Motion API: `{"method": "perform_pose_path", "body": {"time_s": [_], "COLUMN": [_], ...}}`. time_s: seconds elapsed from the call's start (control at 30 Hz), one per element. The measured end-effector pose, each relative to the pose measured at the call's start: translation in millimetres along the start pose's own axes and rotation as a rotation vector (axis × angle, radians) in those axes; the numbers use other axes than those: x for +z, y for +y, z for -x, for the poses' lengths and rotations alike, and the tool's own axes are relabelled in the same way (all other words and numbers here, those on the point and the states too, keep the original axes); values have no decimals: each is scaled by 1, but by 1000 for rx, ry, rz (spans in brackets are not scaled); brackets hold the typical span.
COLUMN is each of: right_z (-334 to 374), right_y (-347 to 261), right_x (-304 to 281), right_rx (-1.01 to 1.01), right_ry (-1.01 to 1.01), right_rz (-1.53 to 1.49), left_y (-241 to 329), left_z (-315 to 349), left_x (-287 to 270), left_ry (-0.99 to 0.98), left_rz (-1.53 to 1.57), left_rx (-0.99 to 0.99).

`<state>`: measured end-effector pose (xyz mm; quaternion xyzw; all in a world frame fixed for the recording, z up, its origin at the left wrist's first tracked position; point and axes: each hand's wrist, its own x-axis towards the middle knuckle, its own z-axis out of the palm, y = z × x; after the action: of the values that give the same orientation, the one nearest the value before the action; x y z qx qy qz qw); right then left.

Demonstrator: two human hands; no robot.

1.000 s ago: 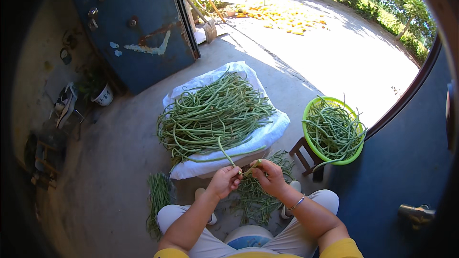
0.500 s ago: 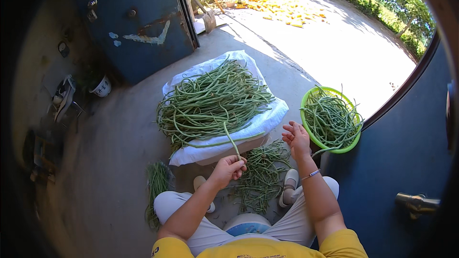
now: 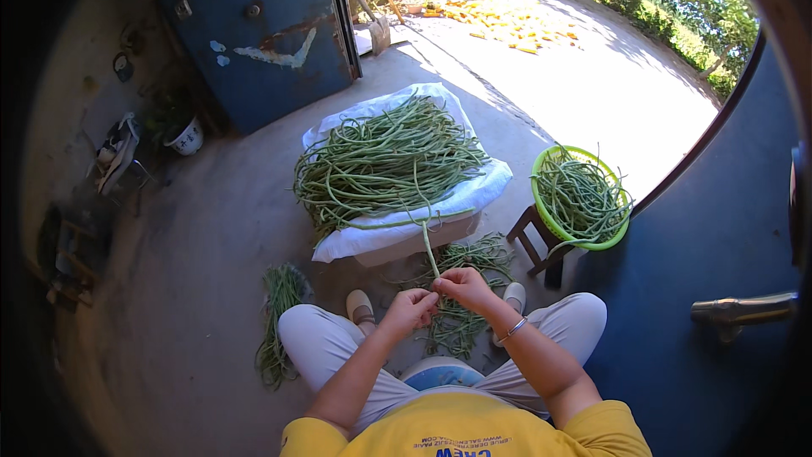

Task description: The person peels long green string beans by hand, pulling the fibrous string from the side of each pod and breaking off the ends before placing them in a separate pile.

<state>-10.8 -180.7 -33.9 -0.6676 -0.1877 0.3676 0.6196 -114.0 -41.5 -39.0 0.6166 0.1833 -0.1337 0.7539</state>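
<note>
One long green bean [image 3: 429,247] rises from between my hands toward the heap. My right hand [image 3: 467,288] pinches it near its lower end. My left hand [image 3: 409,311] is closed just beside it, fingertips meeting the right ones at the bean's end; the very tip is hidden by the fingers. Beyond my hands, a large heap of long green beans [image 3: 385,161] lies on a white cloth [image 3: 486,190] draped over a box [image 3: 414,245]. At the right, a bright green basket [image 3: 612,241] holds more long beans [image 3: 579,195].
The basket rests on a small dark stool [image 3: 531,241]. Loose beans [image 3: 461,326] lie on the floor between my feet, and a bundle of beans [image 3: 277,322] lies left of my knee. A blue metal door [image 3: 262,42] stands far left; another blue panel [image 3: 677,271] is close on my right.
My right hand has come from beside the basket to my left hand and now grips the bean. The view has shifted slightly, and the stool under the basket now shows.
</note>
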Motion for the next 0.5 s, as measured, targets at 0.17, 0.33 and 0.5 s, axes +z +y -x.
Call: {"method": "perform_pose_path", "body": {"time_s": [0.17,0.33,0.5], "right_z": [33,29,-38], "right_y": [0,-20,-37], "right_x": [-1,-6,-18], "right_rx": [-1,-107,-216], "right_ry": [77,230,296], "right_rz": [318,678,722], "left_y": [21,41,73], "left_z": [-24,-71,-113], "left_x": [-8,-8,-37], "left_ry": [54,99,295], "left_rz": [230,333,439], "left_rx": [113,151,186]}}
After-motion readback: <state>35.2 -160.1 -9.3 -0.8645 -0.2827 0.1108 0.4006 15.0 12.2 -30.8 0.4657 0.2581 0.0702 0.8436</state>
